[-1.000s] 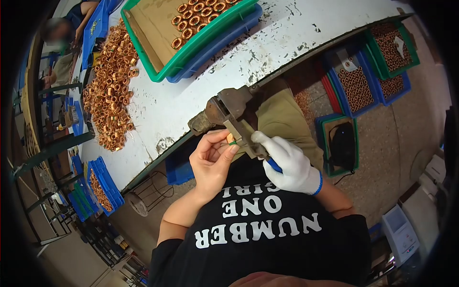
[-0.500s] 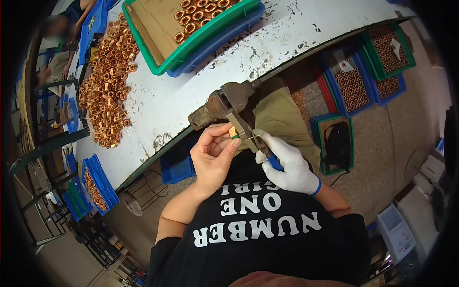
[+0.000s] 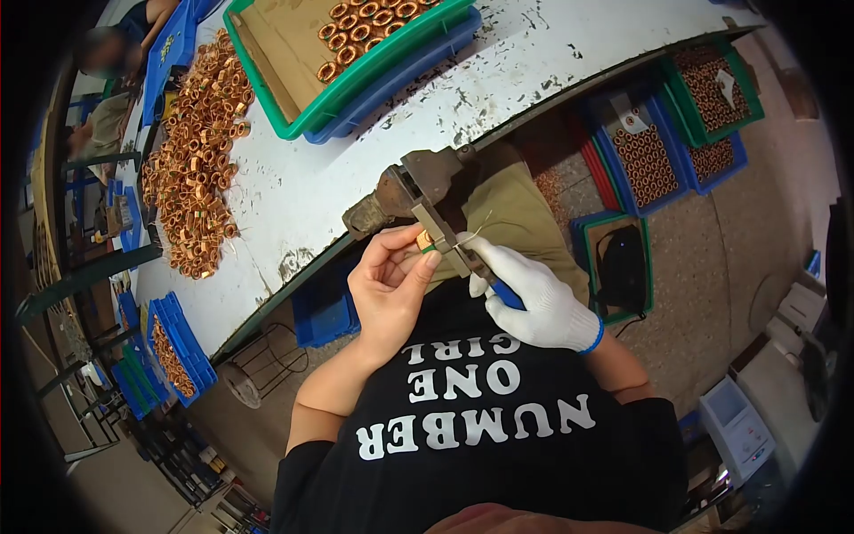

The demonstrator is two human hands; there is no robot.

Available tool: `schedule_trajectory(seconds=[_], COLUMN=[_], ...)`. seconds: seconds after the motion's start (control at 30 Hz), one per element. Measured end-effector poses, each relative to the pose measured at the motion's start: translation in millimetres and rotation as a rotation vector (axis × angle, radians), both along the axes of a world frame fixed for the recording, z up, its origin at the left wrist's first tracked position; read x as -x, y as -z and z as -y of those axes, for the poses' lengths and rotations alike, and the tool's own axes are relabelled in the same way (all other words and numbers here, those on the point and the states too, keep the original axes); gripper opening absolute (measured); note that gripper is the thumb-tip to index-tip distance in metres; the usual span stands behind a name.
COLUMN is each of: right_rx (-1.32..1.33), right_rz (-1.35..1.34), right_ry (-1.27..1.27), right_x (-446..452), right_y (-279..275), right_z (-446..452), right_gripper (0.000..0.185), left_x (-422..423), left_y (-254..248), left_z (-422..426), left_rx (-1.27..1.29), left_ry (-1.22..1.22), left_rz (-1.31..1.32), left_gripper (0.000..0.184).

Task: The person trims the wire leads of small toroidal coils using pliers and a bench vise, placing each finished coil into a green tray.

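Note:
My bare left hand [image 3: 388,287] pinches a small copper coil [image 3: 425,241] with a bit of green on it between thumb and fingertips. The coil sits against the left side of a narrow metal bar [image 3: 436,230] held in a bench vise [image 3: 418,185]. In a white glove, my right hand [image 3: 535,307] is closed around blue-handled pliers [image 3: 508,295]. The jaws of the pliers lie close to the bar's lower end, and whether they grip a wire is hard to make out. Thin wire ends [image 3: 480,229] stick out above my gloved fingers.
A heap of copper coils [image 3: 191,178] lies on the white table [image 3: 285,200]. A green tray [image 3: 302,120] of copper rings stands on a blue one at the back. More crates of coils [image 3: 645,165] are at the right. Another person [image 3: 111,125] is at far left.
The pliers and my gloved hand have shifted slightly up and left beside the bar. Wire ends now point up and right above the glove. My left hand still holds the coil.

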State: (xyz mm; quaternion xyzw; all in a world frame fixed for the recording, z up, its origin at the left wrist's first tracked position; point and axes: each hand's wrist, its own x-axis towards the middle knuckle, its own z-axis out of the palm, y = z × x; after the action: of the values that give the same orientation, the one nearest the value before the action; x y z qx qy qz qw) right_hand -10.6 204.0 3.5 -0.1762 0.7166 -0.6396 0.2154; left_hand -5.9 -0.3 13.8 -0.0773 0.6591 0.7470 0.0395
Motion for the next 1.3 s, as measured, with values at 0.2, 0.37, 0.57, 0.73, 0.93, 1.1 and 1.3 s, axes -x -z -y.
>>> schedule_trajectory(seconds=[0.2, 0.37, 0.57, 0.73, 0.93, 1.1, 1.3], right_rx=[0.005, -0.200, -0.535, -0.305, 0.038, -0.020, 0.077], right_rz=[0.108, -0.281, -0.700, -0.339, -0.013, -0.092, 0.024], right_ry=[-0.067, 0.100, -0.041, -0.062, 0.018, -0.046, -0.103], right_x=[5, 16, 41, 41, 20, 27, 25], right_y=[-1, -15, -31, -18, 4, 5, 6], right_z=[-2, -4, -1, -8, -2, 0, 1], right_gripper=[0.068, 0.067, 0.069, 0.068, 0.067, 0.067, 0.068], left_x=[0, 0, 1, -1, 2, 1, -1], left_y=[-2, -2, -4, -1, 0, 2, 0], left_z=[-2, -2, -3, 0, -1, 0, 0], left_rx=[0.011, 0.005, 0.037, 0.014, -0.017, 0.020, 0.027], left_ry=[-0.012, -0.010, -0.004, -0.011, 0.010, 0.005, -0.005], left_rz=[0.001, 0.009, -0.002, 0.030, -0.001, 0.002, -0.028], left_gripper=[0.033, 0.033, 0.033, 0.033, 0.033, 0.033, 0.032])
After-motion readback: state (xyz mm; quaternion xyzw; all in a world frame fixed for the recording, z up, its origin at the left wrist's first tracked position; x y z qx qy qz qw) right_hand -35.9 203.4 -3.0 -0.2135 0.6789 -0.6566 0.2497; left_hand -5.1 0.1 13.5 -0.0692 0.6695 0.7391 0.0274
